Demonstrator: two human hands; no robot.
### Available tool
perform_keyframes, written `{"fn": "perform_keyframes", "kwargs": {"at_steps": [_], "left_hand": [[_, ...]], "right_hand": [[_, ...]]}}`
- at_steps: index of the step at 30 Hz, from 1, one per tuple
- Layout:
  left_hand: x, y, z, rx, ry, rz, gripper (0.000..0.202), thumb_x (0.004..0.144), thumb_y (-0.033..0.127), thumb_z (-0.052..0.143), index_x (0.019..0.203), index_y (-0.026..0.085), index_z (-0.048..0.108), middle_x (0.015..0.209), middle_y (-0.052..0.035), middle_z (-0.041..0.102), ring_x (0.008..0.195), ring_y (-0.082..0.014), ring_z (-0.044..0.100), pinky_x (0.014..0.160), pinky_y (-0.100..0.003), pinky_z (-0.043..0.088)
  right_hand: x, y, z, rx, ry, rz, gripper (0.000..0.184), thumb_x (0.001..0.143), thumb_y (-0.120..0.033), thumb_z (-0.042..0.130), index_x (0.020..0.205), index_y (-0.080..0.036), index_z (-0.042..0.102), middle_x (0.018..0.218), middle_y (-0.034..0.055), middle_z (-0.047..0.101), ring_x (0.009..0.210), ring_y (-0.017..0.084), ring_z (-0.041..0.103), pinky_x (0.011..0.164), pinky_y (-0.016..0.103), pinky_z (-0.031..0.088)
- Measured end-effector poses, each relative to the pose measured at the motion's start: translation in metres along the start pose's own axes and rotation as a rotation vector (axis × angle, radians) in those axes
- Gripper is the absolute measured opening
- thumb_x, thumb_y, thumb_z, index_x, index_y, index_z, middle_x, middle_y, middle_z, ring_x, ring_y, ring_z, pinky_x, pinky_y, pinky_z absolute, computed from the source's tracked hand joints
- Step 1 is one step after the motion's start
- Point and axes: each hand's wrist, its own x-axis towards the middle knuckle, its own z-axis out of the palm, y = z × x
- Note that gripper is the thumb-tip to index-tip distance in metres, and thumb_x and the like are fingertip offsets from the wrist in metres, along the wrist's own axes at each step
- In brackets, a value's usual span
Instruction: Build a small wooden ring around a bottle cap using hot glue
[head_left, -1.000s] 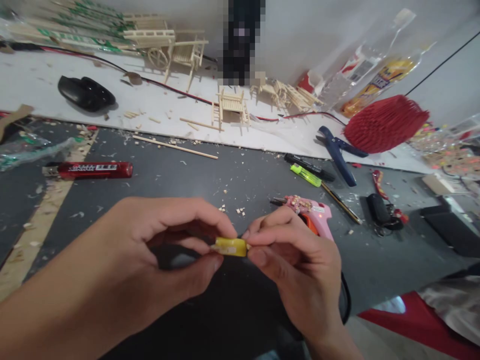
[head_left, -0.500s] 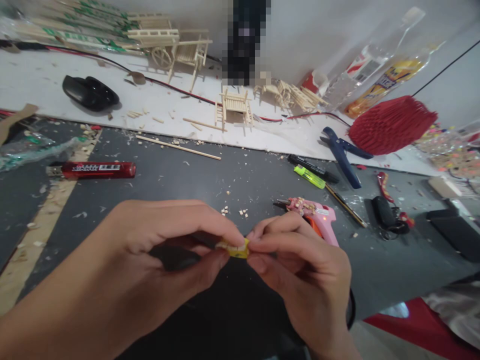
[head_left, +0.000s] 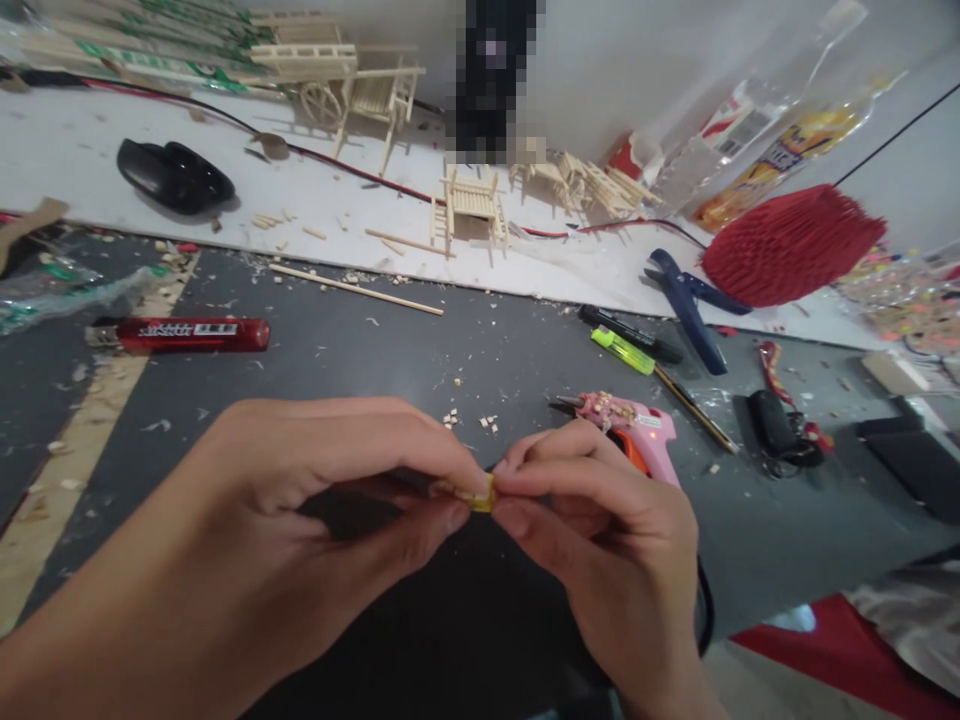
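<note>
Between my two hands, near the front edge of the desk, is a small yellow piece (head_left: 482, 494), mostly covered by fingertips, so its kind does not show. My left hand (head_left: 322, 510) pinches its left side between thumb and index finger. From the right, my right hand (head_left: 607, 520) grips the other end with thumb and fingertips. Just behind the right hand lies a pink glue gun (head_left: 634, 425) with a small orange light. Tiny pale wood bits (head_left: 487, 424) are scattered on the desk beyond the fingers.
A red marker-like tube (head_left: 195, 335) lies left. A thin wooden stick (head_left: 356, 289) rests near the white ledge, where a miniature wooden chair (head_left: 472, 205) stands. Blue-handled pliers (head_left: 690, 310), a yellow-green highlighter (head_left: 622, 351), keys (head_left: 784, 430) and a red woven piece (head_left: 795, 245) are on the right.
My left thumb has slid slightly right along the yellow piece, so less of it shows. The view has shifted a little; both hands keep their pinch.
</note>
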Motion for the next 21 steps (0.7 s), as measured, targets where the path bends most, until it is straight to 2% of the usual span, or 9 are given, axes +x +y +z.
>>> {"fn": "perform_keyframes", "kwargs": {"at_steps": [6,9,13,17,21], "left_hand": [[0.0009,-0.002,0.0019,-0.008,0.019,0.021,0.022,0.098,0.019,0.069,0.088,0.035,0.081,0.091,0.0096,0.084,0.075,-0.0132,0.079,0.062,-0.017,0.058],[0.0026,-0.0017,0.0038,-0.013,0.016,0.01,0.023,0.097,0.019,0.068,0.086,0.034,0.08,0.09,0.0093,0.084,0.074,-0.0132,0.078,0.061,-0.018,0.058],[0.0023,-0.0009,0.0037,-0.016,0.018,0.019,0.021,0.098,0.02,0.068,0.086,0.034,0.08,0.09,0.0079,0.084,0.073,-0.014,0.078,0.061,-0.019,0.059],[-0.0005,-0.0021,0.0026,-0.004,0.045,0.044,0.021,0.097,0.019,0.069,0.087,0.034,0.078,0.091,0.0098,0.084,0.075,-0.0129,0.079,0.063,-0.018,0.059],[-0.0008,-0.0026,0.0023,-0.003,0.081,0.06,0.02,0.096,0.018,0.073,0.09,0.037,0.077,0.09,0.0143,0.084,0.075,-0.0098,0.079,0.066,-0.013,0.058]], "right_hand": [[-0.0011,0.0009,-0.0014,0.017,-0.028,-0.01,0.023,0.084,-0.021,0.096,0.094,-0.04,0.091,0.084,-0.0001,0.077,0.079,0.016,0.074,0.067,0.024,0.062],[-0.0012,0.0023,-0.0022,0.044,-0.07,0.019,0.029,0.086,-0.017,0.095,0.099,-0.042,0.091,0.089,-0.001,0.077,0.082,0.015,0.074,0.07,0.023,0.062],[-0.0014,0.0053,-0.0023,0.081,-0.048,0.05,0.027,0.085,-0.017,0.095,0.096,-0.042,0.091,0.086,-0.0012,0.077,0.079,0.015,0.073,0.068,0.023,0.061],[-0.0015,0.0086,-0.002,0.17,-0.099,0.107,0.03,0.086,-0.014,0.093,0.098,-0.041,0.091,0.091,0.0003,0.077,0.083,0.016,0.073,0.069,0.024,0.061],[0.0001,0.007,0.0004,0.2,-0.042,0.054,0.025,0.087,-0.017,0.092,0.101,-0.037,0.09,0.091,-0.0006,0.077,0.084,0.015,0.071,0.074,0.024,0.059]]}}
